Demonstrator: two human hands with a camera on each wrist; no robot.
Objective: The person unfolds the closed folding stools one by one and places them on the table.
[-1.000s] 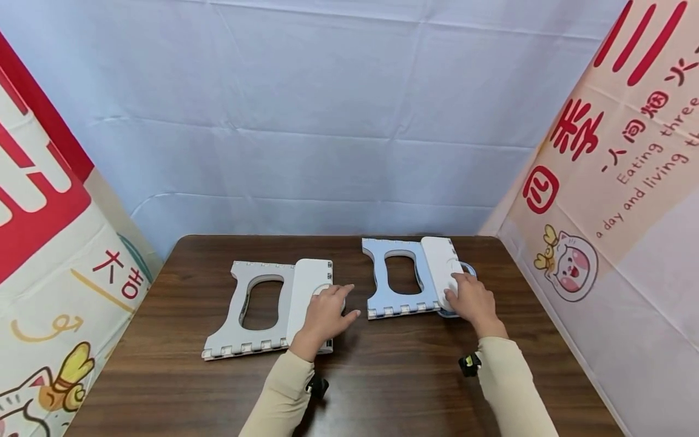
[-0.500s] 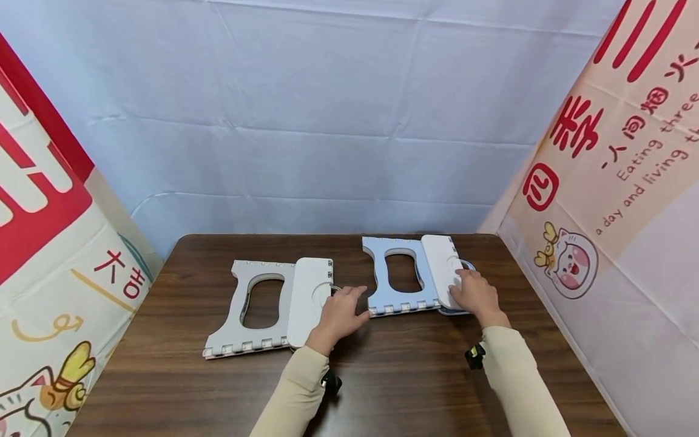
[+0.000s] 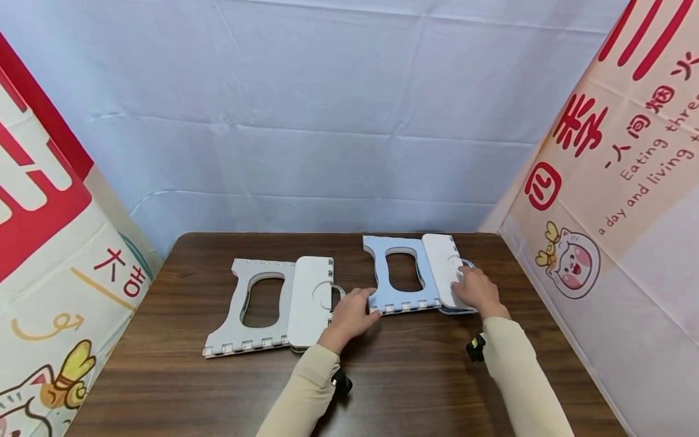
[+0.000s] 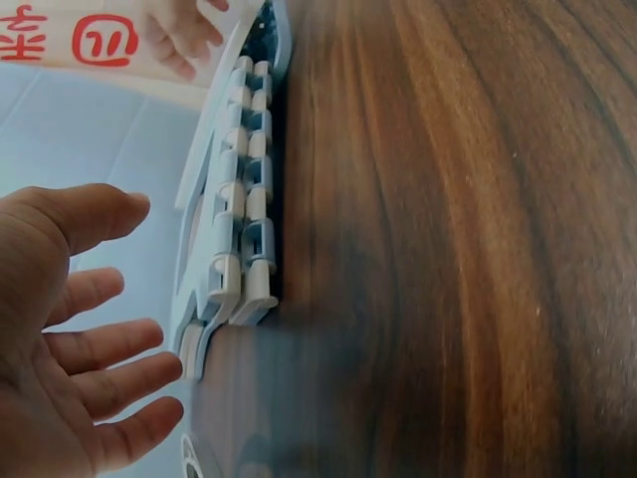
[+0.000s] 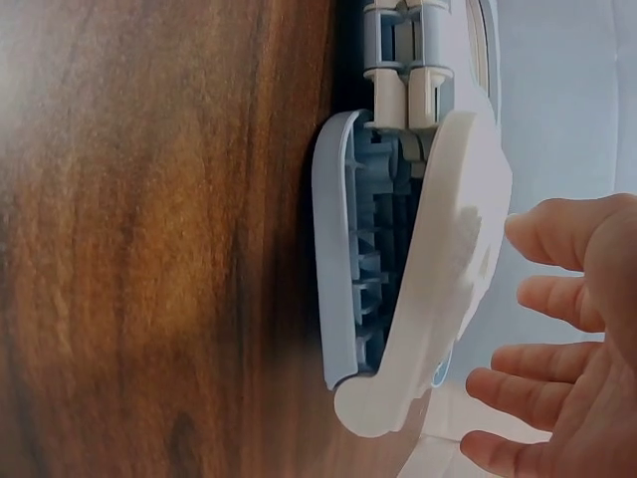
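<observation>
Two flat folding stools lie on the table: a grey one (image 3: 229, 315) with a white panel at left, a blue one (image 3: 382, 273) with a white panel at right. My left hand (image 3: 351, 314), fingers spread, is at the near left corner of the blue stool; in the left wrist view the hand (image 4: 90, 349) stands apart from the stool's hinged edge (image 4: 239, 189). My right hand (image 3: 477, 289) is over the right edge of the blue stool's white panel. In the right wrist view its relaxed fingers (image 5: 528, 383) are beside the white panel (image 5: 438, 269); whether they touch is unclear.
The brown wooden table (image 3: 404, 376) ends at a pale cloth backdrop (image 3: 327, 121). Printed cloths hang at the left (image 3: 49, 243) and right (image 3: 644, 243). The grey stool's thin handle loop (image 3: 340, 291) sticks out to its right.
My left hand has moved right, off the grey stool's white panel to the near corner of the blue stool. My right hand has shifted slightly right. Both stools lie where they were.
</observation>
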